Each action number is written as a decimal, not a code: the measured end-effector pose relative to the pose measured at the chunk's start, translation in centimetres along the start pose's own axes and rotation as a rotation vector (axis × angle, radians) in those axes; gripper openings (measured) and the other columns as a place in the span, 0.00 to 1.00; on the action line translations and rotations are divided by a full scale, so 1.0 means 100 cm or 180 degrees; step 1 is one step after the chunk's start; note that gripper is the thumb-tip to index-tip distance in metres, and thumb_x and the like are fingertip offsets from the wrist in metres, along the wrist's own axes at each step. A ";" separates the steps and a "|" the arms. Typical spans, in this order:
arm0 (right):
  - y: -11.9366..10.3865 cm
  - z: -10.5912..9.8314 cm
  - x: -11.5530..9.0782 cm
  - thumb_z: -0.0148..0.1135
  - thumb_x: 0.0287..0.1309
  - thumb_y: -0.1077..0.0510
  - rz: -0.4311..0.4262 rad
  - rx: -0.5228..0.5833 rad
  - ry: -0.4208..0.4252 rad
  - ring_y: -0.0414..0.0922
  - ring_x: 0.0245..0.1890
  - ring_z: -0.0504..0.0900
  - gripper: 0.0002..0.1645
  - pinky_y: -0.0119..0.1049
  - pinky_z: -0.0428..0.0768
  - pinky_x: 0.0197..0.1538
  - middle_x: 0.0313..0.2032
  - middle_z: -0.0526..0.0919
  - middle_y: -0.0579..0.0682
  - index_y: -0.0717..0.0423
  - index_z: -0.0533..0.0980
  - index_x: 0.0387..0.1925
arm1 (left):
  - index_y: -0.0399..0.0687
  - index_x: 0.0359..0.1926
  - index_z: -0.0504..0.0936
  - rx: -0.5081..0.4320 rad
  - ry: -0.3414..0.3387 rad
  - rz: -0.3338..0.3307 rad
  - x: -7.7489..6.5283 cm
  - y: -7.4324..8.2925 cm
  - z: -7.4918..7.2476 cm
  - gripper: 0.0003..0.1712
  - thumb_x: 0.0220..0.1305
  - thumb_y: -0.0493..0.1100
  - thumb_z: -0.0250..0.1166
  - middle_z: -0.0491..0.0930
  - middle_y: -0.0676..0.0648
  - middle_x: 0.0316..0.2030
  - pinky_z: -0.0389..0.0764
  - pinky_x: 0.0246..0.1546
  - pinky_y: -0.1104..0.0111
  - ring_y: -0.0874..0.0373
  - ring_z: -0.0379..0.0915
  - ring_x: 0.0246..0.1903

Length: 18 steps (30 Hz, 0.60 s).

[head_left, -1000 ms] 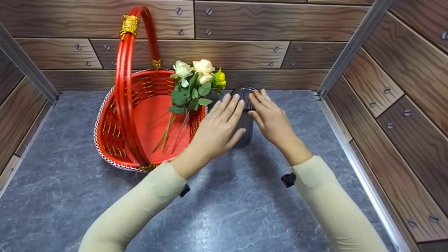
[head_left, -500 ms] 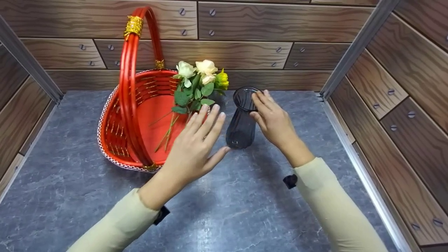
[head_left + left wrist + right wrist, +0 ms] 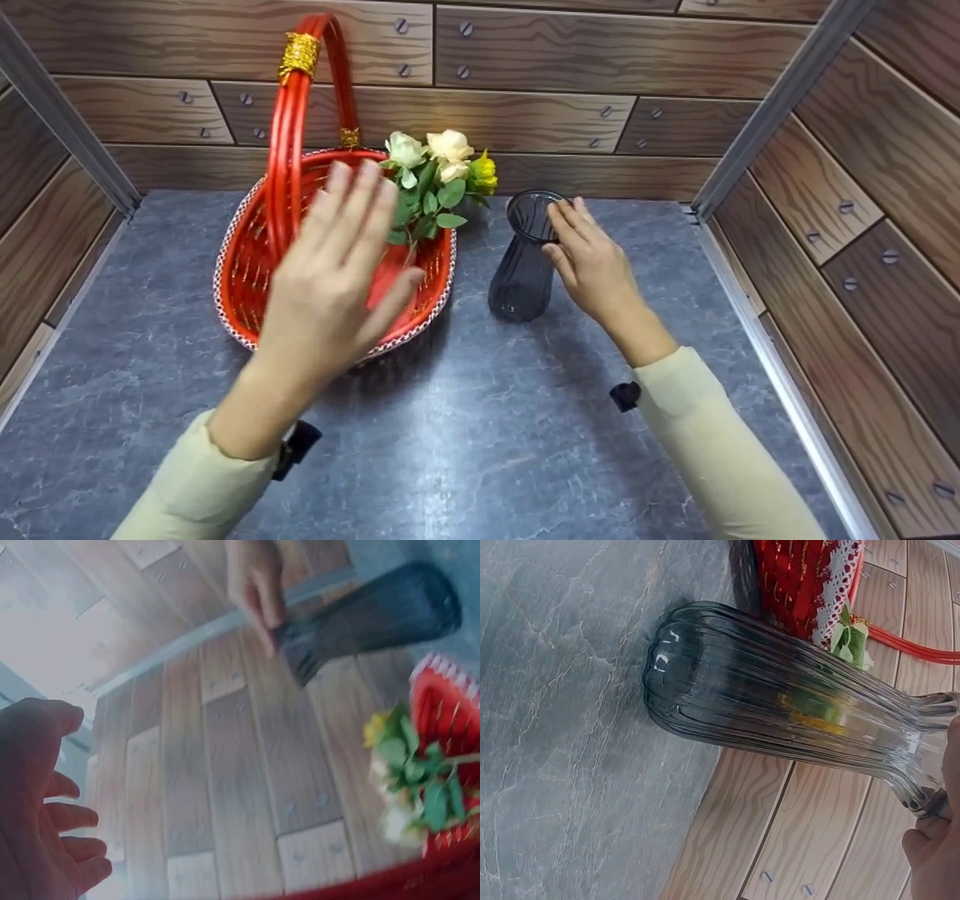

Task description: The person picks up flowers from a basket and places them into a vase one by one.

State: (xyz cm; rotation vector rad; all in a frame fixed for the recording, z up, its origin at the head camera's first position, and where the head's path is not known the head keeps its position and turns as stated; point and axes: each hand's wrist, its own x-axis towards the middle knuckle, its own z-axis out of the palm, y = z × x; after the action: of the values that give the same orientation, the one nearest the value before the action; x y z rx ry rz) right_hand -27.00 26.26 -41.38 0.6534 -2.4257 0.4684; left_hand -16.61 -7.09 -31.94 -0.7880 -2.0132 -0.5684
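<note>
A dark, ribbed glass vase (image 3: 521,277) stands upright on the grey marbled surface; in the right wrist view its clear body (image 3: 765,682) fills the middle. My right hand (image 3: 596,262) holds its rim from the right, fingers over the edge and thumb on the near side. My left hand (image 3: 322,289), blurred, is held over the red wicker basket (image 3: 442,315) with fingers extended and nothing in it. Cream roses (image 3: 450,154) and a yellow flower (image 3: 482,174) with green leaves lie over the basket's right side. My left hand hides part of their stems and the basket floor.
The basket's tall red handle (image 3: 289,142), wrapped with gold trim, arches up over its left part. Wood-patterned panels (image 3: 562,120) wall in the back and sides. A metal strip (image 3: 772,360) runs along the right edge of the grey surface (image 3: 480,450).
My left hand has left the vase's mouth and swept left and nearer, over the basket. My right hand keeps its place at the rim. The view has shifted slightly.
</note>
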 end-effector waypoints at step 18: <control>-0.002 0.003 -0.001 0.56 0.72 0.49 0.0027 -0.0057 0.0033 0.58 0.72 0.64 0.33 0.53 0.66 0.70 0.69 0.71 0.60 0.58 0.66 0.71 | 0.33 0.74 0.58 0.0278 0.0389 -0.0872 -0.020 -0.068 -0.030 0.55 0.69 0.76 0.36 0.54 0.36 0.76 0.48 0.76 0.53 0.44 0.44 0.77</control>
State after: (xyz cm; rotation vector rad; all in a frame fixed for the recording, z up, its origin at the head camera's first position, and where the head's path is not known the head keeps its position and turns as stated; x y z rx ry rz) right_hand -26.88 26.00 -41.62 0.6319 -2.4209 0.4520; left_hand -18.93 -14.34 -32.75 -0.4168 -2.0305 -0.6623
